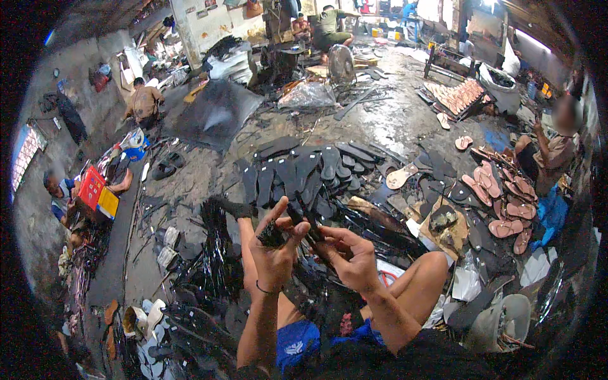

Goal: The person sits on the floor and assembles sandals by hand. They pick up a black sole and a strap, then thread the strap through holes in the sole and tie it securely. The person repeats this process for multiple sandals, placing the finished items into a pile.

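Observation:
In front of me, above my lap, both hands meet at a long, narrow, dark piece (311,229), perhaps a sandal sole. My right hand (351,258) is closed on its near end, the thumb and fingers pinching it. My left hand (277,248) has its index finger and thumb raised, while its other fingers curl toward the piece. A rough, shiny black lump (271,235) shows at the left palm; whether it is held or stuck there I cannot tell. Just beyond my hands lie rows of black sandal soles (288,174), several with small white tags.
Bundles of shiny black strips (221,253) lie left of my legs. Right are a dark pot (443,219) on cardboard, pink sandals (501,202) and a translucent bucket (506,320). People sit at both sides. Farther off stand a fan (341,64) and a sandal-filled rack (457,95).

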The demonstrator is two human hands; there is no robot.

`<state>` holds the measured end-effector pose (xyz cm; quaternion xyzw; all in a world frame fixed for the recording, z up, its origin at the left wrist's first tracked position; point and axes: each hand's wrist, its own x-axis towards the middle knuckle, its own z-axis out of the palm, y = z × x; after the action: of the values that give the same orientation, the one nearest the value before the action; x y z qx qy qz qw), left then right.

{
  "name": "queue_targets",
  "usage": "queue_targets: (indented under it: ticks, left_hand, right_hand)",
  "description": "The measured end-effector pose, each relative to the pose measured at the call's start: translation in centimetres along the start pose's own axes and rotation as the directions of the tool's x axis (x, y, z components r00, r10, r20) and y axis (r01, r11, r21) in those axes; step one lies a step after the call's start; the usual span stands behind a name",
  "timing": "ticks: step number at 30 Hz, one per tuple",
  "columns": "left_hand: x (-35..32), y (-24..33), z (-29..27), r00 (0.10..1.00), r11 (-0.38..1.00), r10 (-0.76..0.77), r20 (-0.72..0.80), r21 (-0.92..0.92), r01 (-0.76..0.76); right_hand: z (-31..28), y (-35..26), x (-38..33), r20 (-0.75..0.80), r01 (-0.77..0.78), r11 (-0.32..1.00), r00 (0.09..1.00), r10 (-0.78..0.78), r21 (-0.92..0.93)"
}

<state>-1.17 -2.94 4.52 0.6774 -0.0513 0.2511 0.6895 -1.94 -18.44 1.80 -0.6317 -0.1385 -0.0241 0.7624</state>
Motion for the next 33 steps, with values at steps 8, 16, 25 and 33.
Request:
queue_targets:
  ticks: [8, 16, 25, 33]
  left_hand:
    - [0.2, 1.3, 0.1, 0.990, 0.990, -0.141, 0.015, -0.021, 0.141]
    - [0.6, 1.2, -0.2, 0.972, 0.971, -0.235, 0.021, -0.034, 0.236]
    - [0.6, -0.1, -0.4, 0.985, 0.985, -0.169, 0.027, 0.030, 0.168]
    - [0.0, 0.1, -0.6, 0.958, 0.964, -0.114, 0.264, -0.205, 0.171]
  right_hand:
    - [-0.3, -0.3, -0.5, 0.013, -0.027, 0.990, 1.000, 0.025, 0.140]
    - [-1.6, 1.0, 0.0, 0.052, 0.016, 0.998, 0.999, -0.013, -0.062]
    - [-0.4, 1.4, -0.1, 0.020, -0.072, 0.997, 0.997, 0.071, 0.039]
    - [0.9, 2.2, -1.4, 0.144, -0.153, 0.935, 0.983, 0.111, 0.321]
